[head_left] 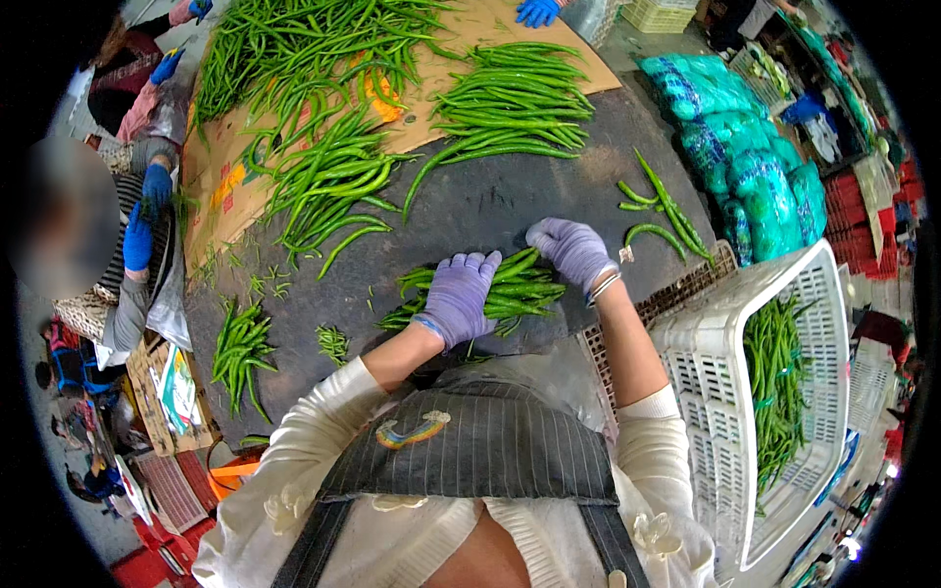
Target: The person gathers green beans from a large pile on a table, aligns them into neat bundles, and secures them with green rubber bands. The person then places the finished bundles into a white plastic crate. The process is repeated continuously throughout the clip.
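Note:
A bunch of long green chili peppers lies crosswise on the dark tabletop in front of me. My left hand, in a purple glove, is closed over the bunch's middle and presses on it. At the bunch's right end is my right hand, gloved the same way, with curled fingers; whatever they may hold is hidden. Beyond my hands lies a neat row of chili peppers, with a looser pile to its left. A few single chili peppers rest right of my right hand.
A large chili heap covers cardboard at the back. Small chili piles lie front left. On the right stand a white crate holding chilies and stacked teal bags. A blue-gloved co-worker is at the left edge.

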Tool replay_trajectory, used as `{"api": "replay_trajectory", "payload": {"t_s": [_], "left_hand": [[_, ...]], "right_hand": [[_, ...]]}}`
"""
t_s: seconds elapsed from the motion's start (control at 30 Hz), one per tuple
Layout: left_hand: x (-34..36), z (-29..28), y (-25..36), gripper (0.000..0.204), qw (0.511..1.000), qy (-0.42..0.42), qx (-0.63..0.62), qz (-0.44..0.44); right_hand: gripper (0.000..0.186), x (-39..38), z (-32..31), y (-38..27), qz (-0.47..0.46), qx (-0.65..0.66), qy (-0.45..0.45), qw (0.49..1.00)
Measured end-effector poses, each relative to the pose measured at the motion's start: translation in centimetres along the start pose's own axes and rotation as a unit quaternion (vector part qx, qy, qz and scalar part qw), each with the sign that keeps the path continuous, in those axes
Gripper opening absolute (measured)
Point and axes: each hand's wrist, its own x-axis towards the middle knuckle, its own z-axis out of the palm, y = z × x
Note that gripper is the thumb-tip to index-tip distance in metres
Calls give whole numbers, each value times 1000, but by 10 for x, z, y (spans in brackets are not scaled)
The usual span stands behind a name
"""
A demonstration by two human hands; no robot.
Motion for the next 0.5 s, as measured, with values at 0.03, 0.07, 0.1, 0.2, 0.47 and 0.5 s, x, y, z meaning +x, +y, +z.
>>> {"api": "replay_trajectory", "payload": {"t_s": [0.03, 0.07, 0.1, 0.2, 0.47, 0.5], "left_hand": [[2, -1, 0, 91, 1000, -7, 3, 7], [9, 0, -2, 91, 1000, -4, -1, 9], [16, 4, -6, 91, 1000, 3, -6, 5], [47, -4, -10, 93, 1000, -4, 2, -22], [62, -36, -5, 131, 992, -116, 40, -13], [58, -34, -7, 133, 993, -106, 49, -13]], "right_hand": [[30, -6, 0, 7, -6, 40, 55, 998], [30, -11, -4, 14, -13, 77, 113, 991], [29, -11, -3, 22, -9, 140, 196, 971], [27, -40, -26, 18, 89, 215, 274, 933], [26, -130, 0, 13, 170, 463, 220, 842], [27, -138, -6, 15, 148, 432, 260, 851]]}}
